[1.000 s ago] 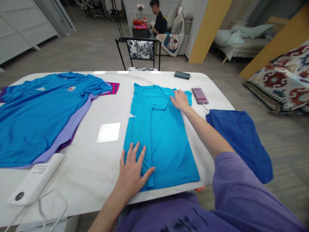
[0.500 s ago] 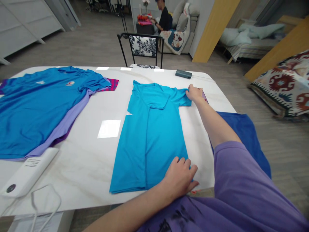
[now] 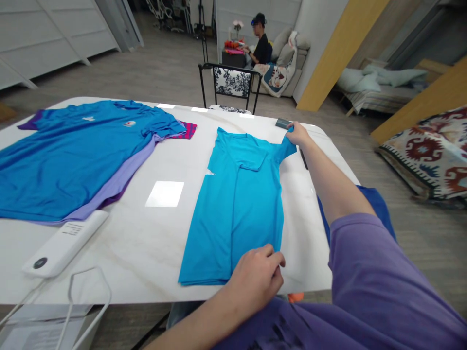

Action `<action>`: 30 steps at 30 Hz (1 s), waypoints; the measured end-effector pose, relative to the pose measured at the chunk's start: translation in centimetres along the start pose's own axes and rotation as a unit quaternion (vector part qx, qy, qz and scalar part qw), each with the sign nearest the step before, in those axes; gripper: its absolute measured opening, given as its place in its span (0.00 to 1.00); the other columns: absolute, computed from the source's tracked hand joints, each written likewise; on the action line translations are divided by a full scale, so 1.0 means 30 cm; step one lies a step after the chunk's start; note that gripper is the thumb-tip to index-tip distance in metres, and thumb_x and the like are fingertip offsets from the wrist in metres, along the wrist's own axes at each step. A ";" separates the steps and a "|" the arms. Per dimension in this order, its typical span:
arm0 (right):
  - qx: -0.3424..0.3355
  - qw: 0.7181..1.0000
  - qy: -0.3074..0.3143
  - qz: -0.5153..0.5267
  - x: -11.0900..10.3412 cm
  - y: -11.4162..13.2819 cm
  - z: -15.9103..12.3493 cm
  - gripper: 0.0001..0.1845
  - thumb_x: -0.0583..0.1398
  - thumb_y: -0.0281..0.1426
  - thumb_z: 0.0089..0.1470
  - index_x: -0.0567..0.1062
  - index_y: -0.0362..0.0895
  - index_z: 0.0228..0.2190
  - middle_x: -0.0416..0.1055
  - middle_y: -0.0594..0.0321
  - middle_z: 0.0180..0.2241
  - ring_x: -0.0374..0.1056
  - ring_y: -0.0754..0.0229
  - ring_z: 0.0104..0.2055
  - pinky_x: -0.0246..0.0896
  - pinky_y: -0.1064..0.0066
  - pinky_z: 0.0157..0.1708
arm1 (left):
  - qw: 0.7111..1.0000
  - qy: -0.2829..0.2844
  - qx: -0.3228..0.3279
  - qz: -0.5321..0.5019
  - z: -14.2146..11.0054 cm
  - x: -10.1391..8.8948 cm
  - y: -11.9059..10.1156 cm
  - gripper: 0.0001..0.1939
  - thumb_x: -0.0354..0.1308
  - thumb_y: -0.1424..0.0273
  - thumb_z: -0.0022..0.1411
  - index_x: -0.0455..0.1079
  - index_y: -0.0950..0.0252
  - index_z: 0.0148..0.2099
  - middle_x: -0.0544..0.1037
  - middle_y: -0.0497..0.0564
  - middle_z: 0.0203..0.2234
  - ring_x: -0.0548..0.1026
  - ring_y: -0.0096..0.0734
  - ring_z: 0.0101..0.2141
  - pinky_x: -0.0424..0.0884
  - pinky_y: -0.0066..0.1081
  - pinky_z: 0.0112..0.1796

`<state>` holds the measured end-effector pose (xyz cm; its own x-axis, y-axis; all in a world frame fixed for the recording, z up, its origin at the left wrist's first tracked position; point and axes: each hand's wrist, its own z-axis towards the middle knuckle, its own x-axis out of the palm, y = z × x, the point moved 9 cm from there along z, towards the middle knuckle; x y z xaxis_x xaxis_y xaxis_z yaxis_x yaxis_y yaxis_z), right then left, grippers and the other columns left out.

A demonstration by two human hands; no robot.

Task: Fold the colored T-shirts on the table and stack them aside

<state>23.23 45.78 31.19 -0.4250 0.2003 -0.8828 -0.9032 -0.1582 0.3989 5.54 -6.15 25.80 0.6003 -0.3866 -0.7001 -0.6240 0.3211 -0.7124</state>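
A turquoise T-shirt (image 3: 255, 204) lies on the white table, its left side folded over the front with that sleeve laid across the chest. My right hand (image 3: 298, 134) pinches the far right sleeve and holds it a little raised off the tabletop. Down by the hem, my left hand (image 3: 257, 272) is closed at the shirt's lower right corner, fingers curled on the fabric; its fingertips are partly hidden.
Spread shirts, a blue one (image 3: 91, 160) uppermost, lie on the left of the white table (image 3: 164, 243). A white corded device (image 3: 65, 243) sits near the front edge. Blue cloth (image 3: 375, 209) hangs at the right. Beyond are a chair (image 3: 231, 82) and a seated person (image 3: 260, 46).
My right hand has lifted the sleeve and drawn it slightly away from me. My left hand's spread fingers have closed on the lower corner. The view has shifted a little.
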 end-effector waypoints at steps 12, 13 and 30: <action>-0.092 0.989 0.112 0.010 0.423 0.833 0.161 0.25 0.69 0.26 0.58 0.77 0.39 0.58 0.74 0.46 0.59 0.70 0.45 0.61 0.65 0.48 0.73 | 0.957 -0.122 -0.083 -0.248 -0.335 -0.257 0.319 0.10 0.59 0.72 0.70 0.80 0.53 0.45 0.83 0.46 0.36 0.82 0.34 0.36 0.74 0.34 0.40; -0.093 0.988 0.123 0.023 0.481 0.882 0.150 0.25 0.70 0.27 0.58 0.77 0.41 0.57 0.74 0.47 0.59 0.70 0.43 0.61 0.67 0.47 0.72 | 0.958 -0.119 -0.087 -0.245 -0.346 -0.255 0.337 0.10 0.59 0.72 0.70 0.80 0.53 0.45 0.83 0.47 0.37 0.82 0.34 0.37 0.75 0.35 0.41; -0.116 0.962 0.218 0.118 0.608 0.779 -0.275 0.34 0.60 0.63 0.69 0.84 0.46 0.48 0.85 0.52 0.52 0.79 0.42 0.55 0.73 0.50 0.63 | 0.988 -0.149 0.008 0.042 -0.271 -0.322 0.446 0.28 0.62 0.52 0.79 0.72 0.52 0.75 0.75 0.52 0.73 0.70 0.51 0.73 0.66 0.57 0.73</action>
<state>-5.15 37.76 22.36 -0.5061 -0.2844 -0.8143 -0.7253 -0.3705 0.5802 -12.67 -5.14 23.40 0.6694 -0.0871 -0.7378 -0.6709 0.3558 -0.6507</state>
